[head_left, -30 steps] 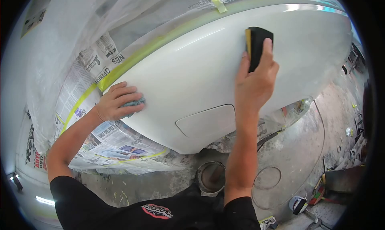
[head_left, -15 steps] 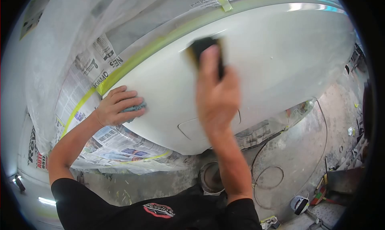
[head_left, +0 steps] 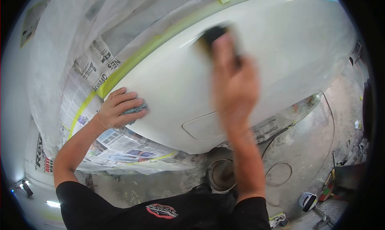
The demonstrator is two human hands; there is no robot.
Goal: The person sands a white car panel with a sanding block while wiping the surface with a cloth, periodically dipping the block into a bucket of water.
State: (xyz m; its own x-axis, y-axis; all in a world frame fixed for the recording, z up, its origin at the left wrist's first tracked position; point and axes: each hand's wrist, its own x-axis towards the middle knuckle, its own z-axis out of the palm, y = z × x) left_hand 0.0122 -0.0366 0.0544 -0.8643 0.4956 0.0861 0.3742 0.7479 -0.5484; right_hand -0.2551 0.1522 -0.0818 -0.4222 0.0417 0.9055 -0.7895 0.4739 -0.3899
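Note:
A white car panel (head_left: 280, 49) with a rounded rectangular flap outline (head_left: 200, 127) fills the middle of the view. My right hand (head_left: 236, 85), smeared by motion, grips a black and yellow-brown sanding block (head_left: 214, 34) over the panel's upper part. The block's underside is hidden. On the panel's left edge rests my left hand (head_left: 120, 108), fingers curled over a crumpled light-blue cloth (head_left: 137, 108) that shows between and beyond them.
Yellow-green masking tape (head_left: 132, 62), newspaper (head_left: 90, 65) and translucent plastic sheeting (head_left: 52, 49) border the panel. Below stands a round bucket (head_left: 221, 176) on the concrete floor. A thin hose (head_left: 292, 174) loops there, with a white container (head_left: 308, 201) at lower right.
My right hand and the sanding block have shifted right over the panel. My left hand stays on the cloth at the panel's edge. The view has also shifted slightly.

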